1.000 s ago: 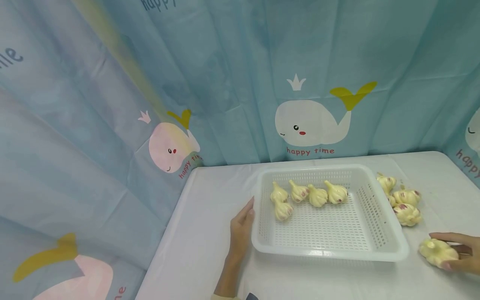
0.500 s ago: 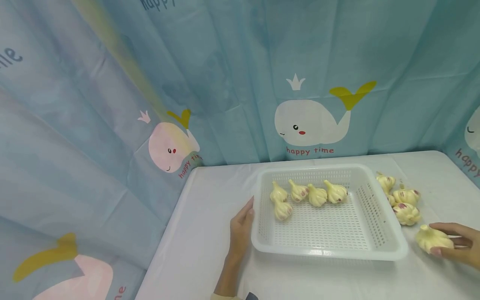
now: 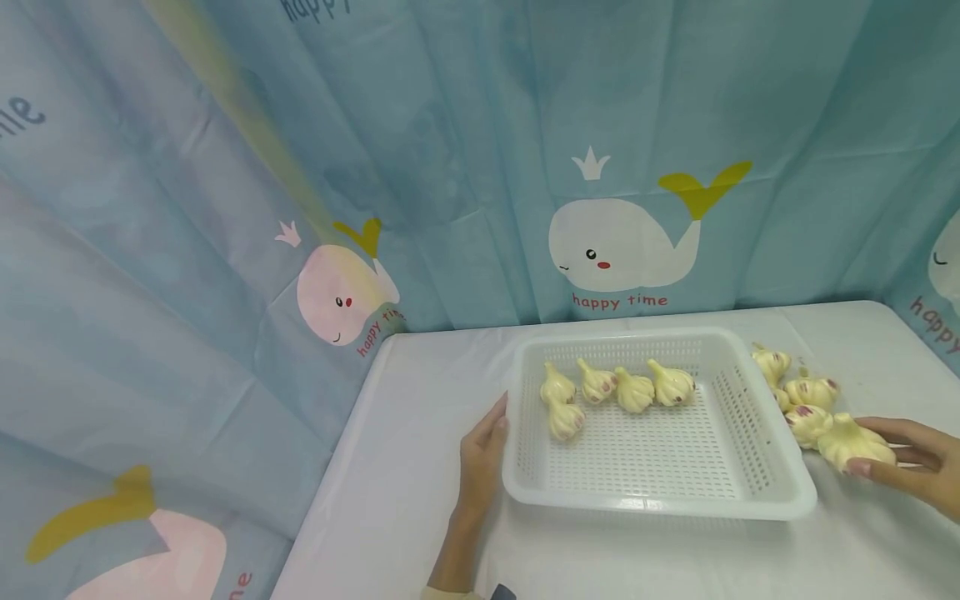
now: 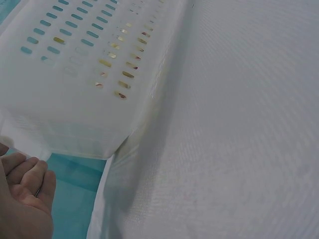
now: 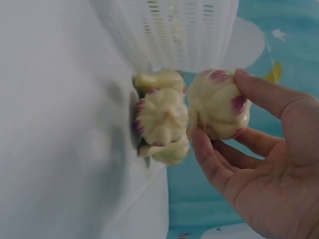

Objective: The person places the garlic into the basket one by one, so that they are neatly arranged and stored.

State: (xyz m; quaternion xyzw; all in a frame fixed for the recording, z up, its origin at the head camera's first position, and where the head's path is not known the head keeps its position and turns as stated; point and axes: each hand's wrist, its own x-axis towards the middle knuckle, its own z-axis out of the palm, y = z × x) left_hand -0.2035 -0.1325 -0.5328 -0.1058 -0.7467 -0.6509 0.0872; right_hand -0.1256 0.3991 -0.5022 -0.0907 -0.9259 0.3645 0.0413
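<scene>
At the right of the head view, my right hand (image 3: pixel 918 458) grips a pale garlic bulb (image 3: pixel 853 443) between thumb and fingers, its stem pointing up. In the right wrist view the held garlic bulb (image 5: pixel 219 104) shows purple patches, above the tabletop. It overlaps the loose garlic bulbs (image 3: pixel 812 393) beside the basket. My left hand (image 3: pixel 482 454) rests at the left side of the white plastic basket (image 3: pixel 645 505). In the left wrist view the left hand's fingers (image 4: pixel 34 177) are loosely bent, close to the basket's rim. Several garlic bulbs (image 3: pixel 634 390) lie inside the basket, toward its left and back.
The basket stands on a white-covered table (image 3: pixel 420 417). A blue curtain (image 3: pixel 465 167) printed with whales hangs behind the table and along its left side. The small cluster of loose bulbs sits close against the basket's right wall.
My right hand has moved away from me and slightly left with the garlic bulb, whose stem has swung upright. The left hand and the basket have stayed where they were.
</scene>
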